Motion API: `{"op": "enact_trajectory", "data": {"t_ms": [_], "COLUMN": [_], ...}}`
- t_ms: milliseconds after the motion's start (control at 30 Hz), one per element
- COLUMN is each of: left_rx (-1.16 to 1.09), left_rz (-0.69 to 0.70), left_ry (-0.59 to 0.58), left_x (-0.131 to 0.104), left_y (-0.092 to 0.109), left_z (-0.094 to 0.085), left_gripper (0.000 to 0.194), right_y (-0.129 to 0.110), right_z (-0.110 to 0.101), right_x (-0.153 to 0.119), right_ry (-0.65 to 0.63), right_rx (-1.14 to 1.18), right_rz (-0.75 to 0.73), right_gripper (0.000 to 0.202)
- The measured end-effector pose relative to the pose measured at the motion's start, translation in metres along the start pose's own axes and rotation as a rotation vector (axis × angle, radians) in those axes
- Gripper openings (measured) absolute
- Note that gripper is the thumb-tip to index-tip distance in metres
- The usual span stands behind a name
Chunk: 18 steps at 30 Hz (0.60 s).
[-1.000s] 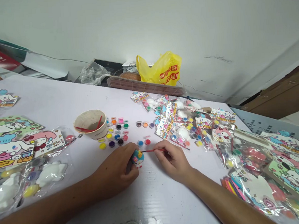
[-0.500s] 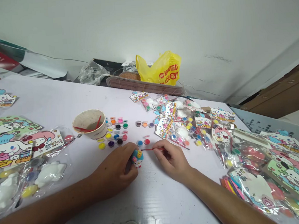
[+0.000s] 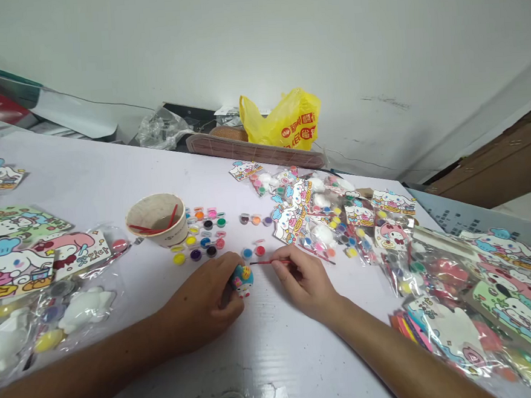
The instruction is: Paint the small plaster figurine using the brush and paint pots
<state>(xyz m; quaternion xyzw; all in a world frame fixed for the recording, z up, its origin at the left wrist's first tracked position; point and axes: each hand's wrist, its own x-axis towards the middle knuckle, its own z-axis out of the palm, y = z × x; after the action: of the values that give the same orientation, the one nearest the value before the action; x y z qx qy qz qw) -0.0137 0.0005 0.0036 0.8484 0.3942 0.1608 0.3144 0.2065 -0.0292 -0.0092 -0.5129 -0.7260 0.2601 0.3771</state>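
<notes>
My left hand [image 3: 208,294] is closed around a small painted figurine [image 3: 243,280], blue with yellow on top and pink spots; my fingers hide its left side. In my right hand [image 3: 301,278] is a thin red paintbrush [image 3: 265,262], pinched near its middle. The brush's dark tip points left and lies close to the figurine's yellow top; whether it touches I cannot tell. Just beyond the figurine are a blue paint pot [image 3: 247,253] and a red paint pot [image 3: 260,250]. More small paint pots [image 3: 200,240] in several colours stand beyond my left hand.
A paper cup [image 3: 157,222] with murky liquid and red brushes stands left of the pots. Bagged white figurines [image 3: 86,308] and printed cards lie at left; a pile of similar packs [image 3: 395,235] covers the right side. A yellow plastic bag [image 3: 283,125] sits behind the table edge.
The figurine has tilted slightly in my left hand. The brush tip has shifted a little relative to its yellow top. The whole view has moved slightly.
</notes>
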Motion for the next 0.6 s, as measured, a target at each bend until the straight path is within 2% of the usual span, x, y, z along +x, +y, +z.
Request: {"op": "enact_trajectory", "data": {"t_ms": [267,400,600], "left_rx": [0.016,0.016,-0.022], "left_rz": [0.014,0.010,-0.014], "left_ry": [0.011,0.016,0.077], "left_x": [-0.0001,-0.0011,-0.0037], "left_y": [-0.0001,-0.0010,-0.0042], "left_z": [-0.0002,0.0005,0.0038], "left_gripper": [0.017,0.021,0.032], "right_y": [0.0004,0.0004,-0.0023], "right_z": [-0.0009,-0.0014,-0.0011], "right_x": [-0.0011,0.0000,-0.0013], "right_ry": [0.001,0.021,-0.016], "right_rx": [0.029,0.056,0.113], "right_rz": [0.003,0.010,0.017], "right_gripper": [0.012,0.012,0.013]}}
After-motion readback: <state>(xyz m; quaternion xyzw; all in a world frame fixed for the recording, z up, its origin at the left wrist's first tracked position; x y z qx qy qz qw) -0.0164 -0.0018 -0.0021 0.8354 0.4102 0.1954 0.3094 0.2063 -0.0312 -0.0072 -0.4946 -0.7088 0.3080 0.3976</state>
